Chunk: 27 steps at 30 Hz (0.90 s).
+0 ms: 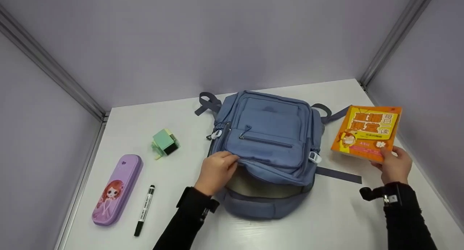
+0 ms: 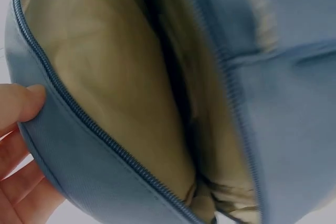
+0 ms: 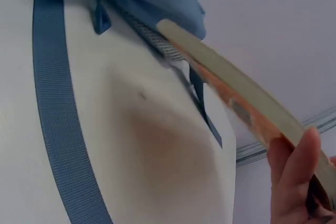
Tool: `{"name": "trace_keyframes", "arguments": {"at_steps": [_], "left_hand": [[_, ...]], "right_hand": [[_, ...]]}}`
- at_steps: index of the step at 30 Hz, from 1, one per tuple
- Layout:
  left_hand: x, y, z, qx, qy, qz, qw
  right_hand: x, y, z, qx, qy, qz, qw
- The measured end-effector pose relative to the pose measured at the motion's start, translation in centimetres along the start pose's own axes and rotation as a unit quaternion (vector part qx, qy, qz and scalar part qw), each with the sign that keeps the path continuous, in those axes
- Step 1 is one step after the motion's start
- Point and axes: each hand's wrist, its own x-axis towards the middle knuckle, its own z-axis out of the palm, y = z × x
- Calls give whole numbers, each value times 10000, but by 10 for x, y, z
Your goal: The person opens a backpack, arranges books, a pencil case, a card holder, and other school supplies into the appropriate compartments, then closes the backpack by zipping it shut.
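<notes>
A blue backpack lies on its back on the white table, its main compartment unzipped at the near end and a beige lining showing inside. My left hand pinches the fabric at the left of that opening; in the left wrist view the thumb presses on the blue cloth beside the zipper. Over the table's right side, an orange and yellow book is gripped at its near right corner by my right hand. The right wrist view catches the closed book edge-on, above the table.
Left of the bag lie a green toy-like block, a black-and-white marker and a purple pencil case with a cartoon girl. A dark strap reaches right from the backpack. Grey partition walls enclose the table's back and sides.
</notes>
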Motion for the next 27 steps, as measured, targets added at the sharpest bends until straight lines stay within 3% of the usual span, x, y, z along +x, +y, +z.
{"name": "trace_keyframes", "arguments": {"at_steps": [2,5,10,13,17,20,24,27], "left_hand": [[8,-1,-2,-53,-21,-40,10000],[18,-1,-3,-101,-44,-108,9999],[24,-2,-2,-136,-114,-198,9996],[24,-2,-2,-175,-120,-213,9995],[25,-3,-3,-275,-166,-199,9993],[26,-5,-4,-359,-251,-238,9988],[26,-6,-5,-464,-387,-320,9977],[26,-6,-5,-501,-442,-330,9972]], "right_hand": [[-9,-1,-7,837,-564,-212,9947],[-20,1,-16,1595,-1840,-569,9682],[-38,6,-18,1500,-3778,-871,9095],[-51,11,-12,1306,-4919,-820,8569],[-71,21,1,1492,-6360,-192,7569],[-82,28,15,1421,-7014,346,6976],[-86,35,35,966,-7522,631,6487],[-83,43,48,615,-7789,827,6186]]}}
